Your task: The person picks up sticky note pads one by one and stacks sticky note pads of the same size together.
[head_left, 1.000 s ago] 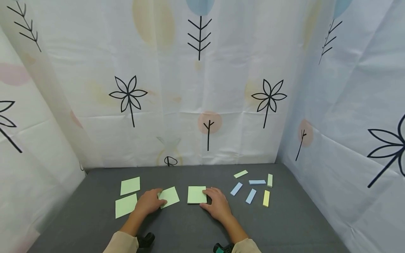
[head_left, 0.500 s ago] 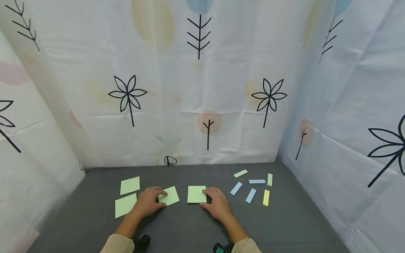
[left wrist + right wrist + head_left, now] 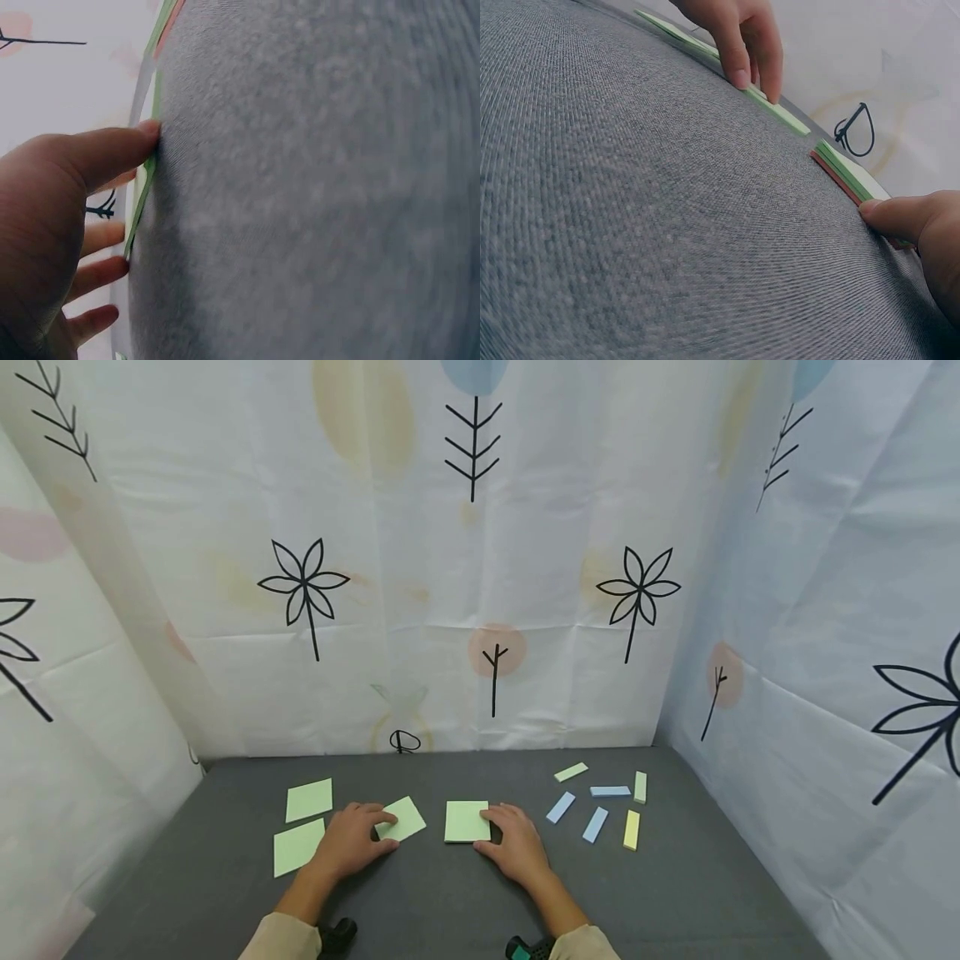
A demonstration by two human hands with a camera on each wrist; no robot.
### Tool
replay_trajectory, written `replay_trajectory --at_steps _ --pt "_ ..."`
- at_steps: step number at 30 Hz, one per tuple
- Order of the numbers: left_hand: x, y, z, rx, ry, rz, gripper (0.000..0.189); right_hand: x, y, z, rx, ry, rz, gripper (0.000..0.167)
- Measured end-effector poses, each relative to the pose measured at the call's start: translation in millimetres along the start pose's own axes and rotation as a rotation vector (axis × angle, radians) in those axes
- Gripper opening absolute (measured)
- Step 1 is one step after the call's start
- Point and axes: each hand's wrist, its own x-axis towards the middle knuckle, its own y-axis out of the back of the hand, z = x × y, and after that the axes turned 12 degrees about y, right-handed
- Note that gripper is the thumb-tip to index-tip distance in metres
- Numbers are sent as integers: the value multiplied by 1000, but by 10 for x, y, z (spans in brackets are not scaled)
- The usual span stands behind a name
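In the head view my left hand [image 3: 351, 841] spans the left side of a thin light green sticky note pad [image 3: 406, 819]. Its thumb lies at the pad's near edge and its fingers reach over the top; this pad sits turned at an angle. To the right, my right hand [image 3: 516, 843] grips a square sticky note stack [image 3: 462, 822] by its right side. The right wrist view shows green layers over a reddish layer in that stack [image 3: 847, 173], with my right thumb [image 3: 889, 216] against its near edge. My right fingers are mostly hidden there.
Two light green sticky notes, an upper one [image 3: 309, 801] and a lower one [image 3: 297, 848], lie left of my left hand. Small blue [image 3: 595, 825], green [image 3: 640, 787] and yellow [image 3: 631, 831] strips are scattered on the right of the grey table [image 3: 450, 910]. Patterned white cloth [image 3: 525, 568] encloses it.
The pad by my left hand has turned counterclockwise. My left hand has shifted slightly left, with thumb and fingers spread wider. My right hand and its stack hold still.
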Motion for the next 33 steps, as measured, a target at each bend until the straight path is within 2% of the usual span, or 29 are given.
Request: replay_trajectory --at_steps 5,10,14,17,25,29,33 --pt "33 -50 46 51 43 59 35 0 7 -1 4 -5 -6 50" --pt "61 -73 67 29 61 33 36 -2 -6 -1 3 -19 -18 50" --pt "70 -75 73 -16 29 -9 33 -2 -11 0 2 -20 -17 50" --pt "87 -72 74 -19 -17 -22 28 1 -9 1 1 -18 -12 50" --pt "129 -62 96 45 -114 16 21 16 -5 10 -9 -16 -9 50" --pt "134 -51 125 64 -126 22 19 16 3 4 -8 -15 -9 50" --pt "135 -73 121 63 -111 28 18 12 13 -8 -5 -13 -11 50"
